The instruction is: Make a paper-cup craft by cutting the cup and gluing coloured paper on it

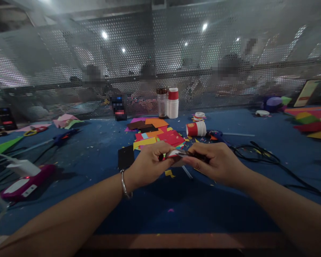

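The right hand grips what look like scissors, aimed left across at the pale piece the left hand pinches; whether they touch it, I can't tell.

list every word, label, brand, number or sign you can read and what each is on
No text here is readable.
Red-and-white paper cups lying down: yellow emblem, too blurred to read.
Dark screen left of centre: pixelated, unreadable.
Dark screen at far left: too blurred.
Pale upright panel at far right: reddish band, nothing legible.
White-and-red piece in the left hand: no legible lettering.
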The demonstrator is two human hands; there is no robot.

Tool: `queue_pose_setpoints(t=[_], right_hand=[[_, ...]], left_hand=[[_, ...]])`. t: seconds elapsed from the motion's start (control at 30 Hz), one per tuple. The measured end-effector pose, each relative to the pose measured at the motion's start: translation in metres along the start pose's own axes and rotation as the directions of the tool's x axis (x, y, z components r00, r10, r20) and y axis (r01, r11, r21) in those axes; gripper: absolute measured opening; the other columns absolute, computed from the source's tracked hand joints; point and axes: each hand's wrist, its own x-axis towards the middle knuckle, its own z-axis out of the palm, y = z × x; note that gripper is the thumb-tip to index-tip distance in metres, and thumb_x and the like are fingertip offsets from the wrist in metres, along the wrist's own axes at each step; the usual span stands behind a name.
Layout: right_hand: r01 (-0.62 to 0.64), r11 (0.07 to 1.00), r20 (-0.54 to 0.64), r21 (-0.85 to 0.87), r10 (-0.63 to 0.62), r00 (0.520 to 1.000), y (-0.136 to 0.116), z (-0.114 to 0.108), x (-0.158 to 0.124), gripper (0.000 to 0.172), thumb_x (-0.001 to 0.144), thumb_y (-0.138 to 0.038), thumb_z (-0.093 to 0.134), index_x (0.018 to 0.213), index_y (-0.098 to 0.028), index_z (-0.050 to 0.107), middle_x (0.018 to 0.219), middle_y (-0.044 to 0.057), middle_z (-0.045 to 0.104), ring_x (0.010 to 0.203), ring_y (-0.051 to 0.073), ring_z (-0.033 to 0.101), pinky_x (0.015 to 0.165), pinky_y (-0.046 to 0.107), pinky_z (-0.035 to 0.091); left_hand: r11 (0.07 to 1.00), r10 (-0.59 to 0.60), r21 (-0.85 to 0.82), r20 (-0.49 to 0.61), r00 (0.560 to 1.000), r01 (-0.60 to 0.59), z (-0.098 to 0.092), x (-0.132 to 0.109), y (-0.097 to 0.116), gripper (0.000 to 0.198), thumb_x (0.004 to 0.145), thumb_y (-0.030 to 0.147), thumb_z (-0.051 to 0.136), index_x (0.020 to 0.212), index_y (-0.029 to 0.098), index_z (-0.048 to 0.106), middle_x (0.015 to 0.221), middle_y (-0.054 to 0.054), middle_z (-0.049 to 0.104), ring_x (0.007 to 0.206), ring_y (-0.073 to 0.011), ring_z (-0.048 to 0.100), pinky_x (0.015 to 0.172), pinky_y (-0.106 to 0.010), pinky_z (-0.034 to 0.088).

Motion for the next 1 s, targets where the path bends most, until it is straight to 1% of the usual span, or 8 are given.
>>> queue_pose_setpoints(t=[0.23,0.43,0.53,0.67,0.73,0.83,0.93,1.0], right_hand=[[-0.021,0.999,0.030,0.028,0.020,0.999,-0.001,0.000,0.000,0.040,0.095,-0.043,0.053,0.066,-0.016,0.055,0.053,-0.006,0.044,0.047,0.007,0.038,0.046,0.021,0.029],[-0.076,0.993,0.037,0.094,0.073,0.997,-0.001,0.001,0.001,0.042,0.097,-0.044,0.049,0.065,-0.017,0.055,0.054,-0.005,0.043,0.048,0.007,0.037,0.047,0.022,0.029],[-0.141,0.983,-0.004,0.118,0.142,0.990,0.001,0.001,0.003,0.044,0.096,-0.049,0.047,0.064,-0.018,0.053,0.056,-0.004,0.043,0.050,0.008,0.037,0.048,0.023,0.029],[-0.268,0.945,-0.061,0.189,0.283,0.957,0.006,0.001,0.005,0.049,0.091,-0.060,0.049,0.063,-0.020,0.049,0.058,-0.004,0.038,0.053,0.010,0.034,0.048,0.025,0.026],[-0.312,0.921,-0.048,0.232,0.331,0.942,0.009,0.002,0.006,0.052,0.088,-0.065,0.049,0.062,-0.021,0.047,0.059,-0.004,0.036,0.054,0.011,0.033,0.048,0.026,0.025],[-0.358,0.882,0.031,0.308,0.367,0.930,0.012,0.007,0.008,0.053,0.085,-0.068,0.050,0.062,-0.020,0.049,0.060,-0.004,0.036,0.055,0.011,0.031,0.049,0.026,0.024],[-0.395,0.830,0.126,0.393,0.377,0.918,0.013,0.012,0.009,0.050,0.083,-0.066,0.055,0.067,-0.019,0.055,0.061,-0.004,0.039,0.056,0.011,0.032,0.050,0.026,0.024],[-0.403,0.799,0.154,0.447,0.375,0.914,0.012,0.014,0.009,0.045,0.082,-0.062,0.060,0.070,-0.018,0.058,0.064,-0.003,0.044,0.059,0.011,0.036,0.052,0.026,0.027]], left_hand=[[0.989,-0.084,-0.114,0.071,0.994,0.092,-0.001,0.002,0.001,0.015,0.080,0.022,0.056,0.068,0.016,0.061,0.064,0.002,0.055,0.060,-0.0103,0.046,0.056,-0.022,0.036],[0.979,-0.135,-0.147,0.073,0.988,0.144,-0.001,0.003,0.000,0.016,0.080,0.028,0.060,0.070,0.016,0.064,0.065,0.001,0.056,0.062,-0.0116,0.047,0.056,-0.023,0.036],[0.963,-0.172,-0.198,0.081,0.982,0.185,0.000,0.004,-0.003,0.020,0.081,0.031,0.062,0.069,0.016,0.064,0.063,0.002,0.054,0.060,-0.0107,0.045,0.055,-0.023,0.035],[0.920,-0.208,-0.325,0.060,0.976,0.216,0.002,0.006,-0.007,0.014,0.079,0.025,0.065,0.068,0.016,0.064,0.062,0.003,0.054,0.057,-0.0091,0.044,0.055,-0.022,0.035],[0.888,-0.241,-0.392,0.048,0.969,0.240,0.003,0.007,-0.008,0.015,0.078,0.025,0.069,0.067,0.016,0.063,0.062,0.003,0.054,0.057,-0.0084,0.045,0.055,-0.021,0.036],[0.803,-0.316,-0.521,0.040,0.948,0.290,0.005,0.008,-0.008,0.016,0.074,0.025,0.075,0.074,0.015,0.063,0.068,0.002,0.059,0.060,-0.0086,0.050,0.058,-0.021,0.039],[0.704,-0.395,-0.634,0.026,0.918,0.321,0.008,0.008,-0.005,0.021,0.069,0.020,0.079,0.078,0.016,0.060,0.070,0.003,0.062,0.062,-0.0080,0.054,0.060,-0.020,0.042],[0.633,-0.429,-0.698,0.042,0.902,0.333,0.009,0.007,-0.003,0.023,0.068,0.019,0.079,0.077,0.016,0.058,0.070,0.003,0.062,0.062,-0.0077,0.055,0.061,-0.020,0.044]])
